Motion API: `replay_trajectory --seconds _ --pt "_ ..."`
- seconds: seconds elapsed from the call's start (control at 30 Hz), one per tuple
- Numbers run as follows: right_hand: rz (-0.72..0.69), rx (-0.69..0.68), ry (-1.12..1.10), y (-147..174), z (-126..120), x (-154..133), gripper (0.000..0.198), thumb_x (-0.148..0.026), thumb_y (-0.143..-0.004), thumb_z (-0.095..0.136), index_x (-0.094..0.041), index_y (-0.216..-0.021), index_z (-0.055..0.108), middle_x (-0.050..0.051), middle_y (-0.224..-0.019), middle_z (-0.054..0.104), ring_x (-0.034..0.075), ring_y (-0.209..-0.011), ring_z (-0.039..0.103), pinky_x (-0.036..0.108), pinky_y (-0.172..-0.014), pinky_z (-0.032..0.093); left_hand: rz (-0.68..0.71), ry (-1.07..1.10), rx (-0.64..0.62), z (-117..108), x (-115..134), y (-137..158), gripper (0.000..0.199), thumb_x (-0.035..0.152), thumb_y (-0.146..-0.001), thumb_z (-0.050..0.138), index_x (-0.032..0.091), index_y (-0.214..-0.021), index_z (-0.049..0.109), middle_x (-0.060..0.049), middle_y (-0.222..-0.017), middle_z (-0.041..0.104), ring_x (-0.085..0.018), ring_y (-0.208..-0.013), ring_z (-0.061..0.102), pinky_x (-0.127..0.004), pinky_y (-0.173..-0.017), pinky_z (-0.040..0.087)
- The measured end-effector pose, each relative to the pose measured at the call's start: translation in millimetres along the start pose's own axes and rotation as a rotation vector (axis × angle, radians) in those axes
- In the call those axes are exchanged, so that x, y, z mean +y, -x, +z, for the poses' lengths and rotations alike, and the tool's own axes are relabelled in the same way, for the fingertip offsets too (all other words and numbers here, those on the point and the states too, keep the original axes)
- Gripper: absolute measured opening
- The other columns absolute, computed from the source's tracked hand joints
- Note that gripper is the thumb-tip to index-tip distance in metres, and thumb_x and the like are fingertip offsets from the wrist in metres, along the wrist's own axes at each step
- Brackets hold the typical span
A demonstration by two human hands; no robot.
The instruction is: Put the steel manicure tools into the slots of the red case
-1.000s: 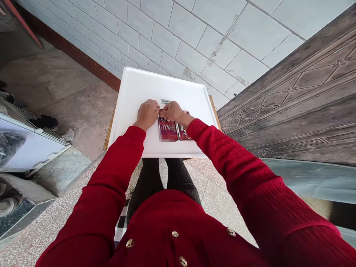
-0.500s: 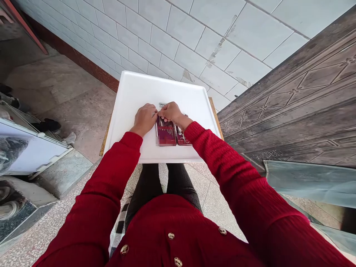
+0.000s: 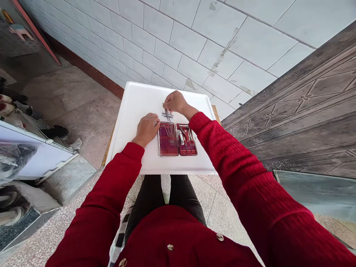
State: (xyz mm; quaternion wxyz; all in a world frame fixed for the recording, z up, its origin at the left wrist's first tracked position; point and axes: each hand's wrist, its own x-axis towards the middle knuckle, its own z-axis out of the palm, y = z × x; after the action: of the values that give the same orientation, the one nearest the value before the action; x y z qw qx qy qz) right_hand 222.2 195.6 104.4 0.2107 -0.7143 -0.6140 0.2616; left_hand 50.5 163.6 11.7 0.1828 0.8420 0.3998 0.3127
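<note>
An open manicure case (image 3: 168,152) with a dark red lining lies on the white tabletop (image 3: 130,107). Small metal tools sit in its left half, and scissors (image 3: 187,149) with other tools fill the right half. My left hand (image 3: 147,129) is curled at the case's upper left corner, its fingertips against the edge. Beyond the case, my right hand (image 3: 175,102) pinches a slim metal manicure tool (image 3: 168,115), pointing down toward the table. Under and beside that tool lie small silvery metal pieces (image 3: 164,114), partly hidden by it.
A white tiled wall (image 3: 164,40) rises behind the table. On the right stands a carved grey panel (image 3: 278,107). To the left is a white cabinet-like unit (image 3: 47,155) with plastic wrapping on it. Terrazzo floor (image 3: 222,207) shows below.
My right hand has moved away from my left hand and the case, up to the loose metal pieces, carrying the slim tool. More of the case now shows. The view has shifted slightly.
</note>
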Motion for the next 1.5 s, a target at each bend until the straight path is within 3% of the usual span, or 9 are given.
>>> replay_trajectory --seconds 0.23,0.5,0.67,0.83,0.9,1.03,1.13,1.33,1.5 --pt "-0.148 -0.253 0.409 -5.0 7.1 -13.0 0.030 -0.001 -0.072 0.072 -0.017 -0.050 0.057 0.000 -0.047 0.057 0.019 -0.059 0.065 0.032 -0.069 0.054 -0.023 0.041 0.009 0.0 -0.3 0.6 0.020 0.014 -0.092 0.051 0.021 -0.083 0.069 -0.009 -0.114 0.074 -0.025 -0.113 0.068 -0.041 -0.099 0.055" --pt "-0.285 -0.161 0.510 -7.1 14.6 -6.0 0.023 -0.002 -0.069 0.078 -0.017 -0.059 0.063 0.004 -0.064 0.068 0.023 -0.080 0.071 0.030 -0.075 0.051 -0.016 0.018 0.014 1.1 -0.3 -0.4 0.019 0.015 -0.091 0.052 0.020 -0.083 0.068 -0.010 -0.114 0.074 -0.025 -0.112 0.068 -0.042 -0.100 0.054" --pt "-0.220 -0.216 0.507 -6.5 19.9 -5.8 0.015 -0.005 -0.075 0.075 -0.016 -0.067 0.070 0.003 -0.061 0.067 0.021 -0.075 0.069 0.028 -0.070 0.050 -0.015 0.024 0.007 0.5 -0.1 -0.9 0.020 0.015 -0.091 0.052 0.022 -0.081 0.067 -0.009 -0.111 0.075 -0.025 -0.112 0.068 -0.041 -0.099 0.054" --pt "-0.224 -0.069 0.510 10.8 16.8 -5.2 0.007 -0.012 -0.078 0.077 -0.016 -0.075 0.073 0.008 -0.080 0.075 0.024 -0.087 0.071 0.028 -0.074 0.051 -0.026 0.032 0.022 1.1 0.2 0.1 0.020 0.015 -0.091 0.052 0.021 -0.081 0.068 -0.009 -0.114 0.075 -0.025 -0.112 0.068 -0.041 -0.099 0.054" --pt "-0.202 -0.090 0.491 26.8 14.7 -7.5 0.011 -0.012 -0.079 0.075 -0.016 -0.070 0.071 0.009 -0.079 0.075 0.024 -0.082 0.070 0.029 -0.072 0.051 -0.027 0.021 0.022 1.4 0.1 0.1 0.020 0.015 -0.091 0.052 0.021 -0.081 0.068 -0.009 -0.114 0.075 -0.025 -0.113 0.068 -0.041 -0.098 0.055" --pt "-0.081 -0.269 0.391 60.6 18.4 -12.4 0.031 -0.011 -0.084 0.068 -0.019 -0.055 0.062 0.005 -0.059 0.068 0.019 -0.062 0.067 0.029 -0.070 0.053 -0.030 -0.006 0.006 1.5 0.2 -0.6 0.021 0.015 -0.090 0.052 0.022 -0.079 0.069 -0.009 -0.112 0.075 -0.027 -0.112 0.067 -0.042 -0.096 0.055" --pt "-0.025 -0.254 0.386 72.7 26.3 -13.6 0.033 -0.010 -0.085 0.065 -0.020 -0.053 0.059 0.005 -0.059 0.069 0.020 -0.062 0.068 0.031 -0.073 0.055 -0.032 -0.001 0.006 1.4 0.4 -0.9 0.023 0.014 -0.089 0.051 0.022 -0.080 0.070 -0.008 -0.109 0.075 -0.027 -0.112 0.067 -0.042 -0.096 0.055" --pt "0.016 -0.198 0.431 66.0 40.1 -13.2 0.020 -0.006 -0.077 0.069 -0.020 -0.063 0.064 0.008 -0.059 0.068 0.028 -0.075 0.072 0.036 -0.076 0.058 -0.040 0.011 0.009 1.3 0.2 -1.6 0.027 0.012 -0.089 0.048 0.022 -0.081 0.071 -0.008 -0.110 0.076 -0.027 -0.115 0.067 -0.042 -0.099 0.054" --pt "0.098 -0.247 0.383 55.1 47.0 -14.1 0.022 -0.001 -0.073 0.071 -0.020 -0.064 0.063 0.004 -0.048 0.061 0.026 -0.065 0.071 0.034 -0.070 0.060 -0.048 0.035 0.006 1.9 0.3 -2.4 0.028 0.009 -0.087 0.047 0.021 -0.082 0.072 -0.008 -0.111 0.076 -0.026 -0.115 0.068 -0.042 -0.101 0.054"
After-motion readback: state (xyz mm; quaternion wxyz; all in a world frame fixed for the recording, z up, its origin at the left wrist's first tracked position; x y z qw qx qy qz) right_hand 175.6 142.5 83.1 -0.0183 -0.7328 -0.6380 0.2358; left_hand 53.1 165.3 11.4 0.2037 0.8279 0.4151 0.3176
